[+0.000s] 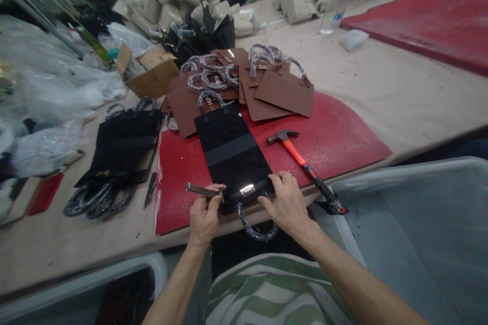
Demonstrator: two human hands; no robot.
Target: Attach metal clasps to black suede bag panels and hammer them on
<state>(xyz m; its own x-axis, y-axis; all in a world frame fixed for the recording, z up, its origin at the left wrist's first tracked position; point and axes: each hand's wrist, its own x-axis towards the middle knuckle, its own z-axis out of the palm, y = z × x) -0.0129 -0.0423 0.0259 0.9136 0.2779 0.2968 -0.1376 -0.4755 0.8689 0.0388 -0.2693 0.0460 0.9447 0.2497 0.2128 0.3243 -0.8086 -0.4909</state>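
Note:
A black handbag panel [238,150] lies on the red mat, with a shiny metal clasp [247,190] near its front edge. Its plastic-wrapped handle [257,233] hangs over the table edge towards me. My left hand [205,218] pinches a short metal bar, which looks like a punch [200,190], at the panel's front left corner; the bar tilts to the left. At the front right corner my right hand [287,205] grips the panel's edge between thumb and fingers. A claw hammer [301,160] with an orange and black handle rests right of the panel.
Brown bag panels [284,89] are heaped behind on the red mat [331,132]. Black panels [122,142] lie to the left. A cardboard box [152,73], a plastic bottle [338,2] and beige bags [168,7] stand farther back. Grey bins [419,233] flank me below the table.

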